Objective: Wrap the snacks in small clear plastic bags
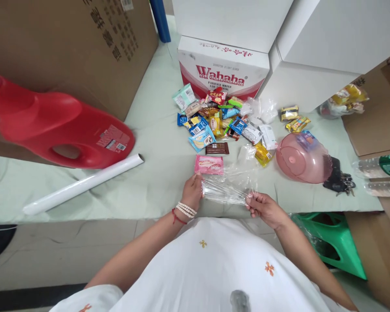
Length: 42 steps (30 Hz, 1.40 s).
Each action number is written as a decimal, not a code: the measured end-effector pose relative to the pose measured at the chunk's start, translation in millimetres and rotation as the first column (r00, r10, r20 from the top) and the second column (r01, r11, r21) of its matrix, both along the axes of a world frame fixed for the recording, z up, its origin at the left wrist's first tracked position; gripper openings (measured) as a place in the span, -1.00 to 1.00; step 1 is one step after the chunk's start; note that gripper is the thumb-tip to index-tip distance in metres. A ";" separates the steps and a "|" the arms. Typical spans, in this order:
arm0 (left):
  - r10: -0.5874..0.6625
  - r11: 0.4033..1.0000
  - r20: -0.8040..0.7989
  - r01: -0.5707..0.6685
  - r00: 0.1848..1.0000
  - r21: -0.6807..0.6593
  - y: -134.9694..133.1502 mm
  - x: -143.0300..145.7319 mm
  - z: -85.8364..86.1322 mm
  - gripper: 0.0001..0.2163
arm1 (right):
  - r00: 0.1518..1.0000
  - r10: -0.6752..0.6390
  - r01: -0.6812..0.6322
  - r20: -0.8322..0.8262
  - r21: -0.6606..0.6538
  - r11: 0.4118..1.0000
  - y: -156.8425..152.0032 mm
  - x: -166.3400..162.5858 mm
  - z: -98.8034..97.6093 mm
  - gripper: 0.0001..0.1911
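A clear plastic bag [225,186] is stretched between my two hands over the table's front edge. My left hand [192,191] pinches its left side, and my right hand [263,208] pinches the right. Just beyond my left fingers lies a pink snack packet [209,164]. Behind it is a dark brown wrapped bar [217,148]. Farther back, a heap of small wrapped snacks [216,123] spreads in front of a white and red Wahaba carton [224,69]. A yellow packet [263,154] lies beyond the bag on the right.
On the left stand a large red jug [65,125], a white roll [84,184] and a brown carton [68,47]. To the right are a pink translucent bowl [299,160], keys [347,184], plastic bottles [377,167] and a green stool [341,242] below. White boxes [312,82] rise behind.
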<state>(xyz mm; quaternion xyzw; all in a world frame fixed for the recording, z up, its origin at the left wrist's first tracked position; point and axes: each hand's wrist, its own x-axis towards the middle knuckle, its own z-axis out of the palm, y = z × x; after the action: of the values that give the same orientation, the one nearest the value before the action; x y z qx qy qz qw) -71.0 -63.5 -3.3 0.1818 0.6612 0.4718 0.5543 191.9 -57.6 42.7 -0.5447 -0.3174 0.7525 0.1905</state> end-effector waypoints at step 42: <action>-0.354 0.371 -0.932 0.903 -0.080 -0.218 -45.5 -32.0 -18.5 -0.36 | 0.249 0.105 -0.967 0.963 0.241 0.080 97.8 -132.0 39.2 -0.69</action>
<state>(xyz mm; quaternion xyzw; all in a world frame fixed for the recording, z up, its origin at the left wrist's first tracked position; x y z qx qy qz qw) -103.0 -109.0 -21.7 0.8400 0.5033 0.0901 0.1819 59.9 40.2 81.9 -0.4061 -0.8989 0.1462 -0.0752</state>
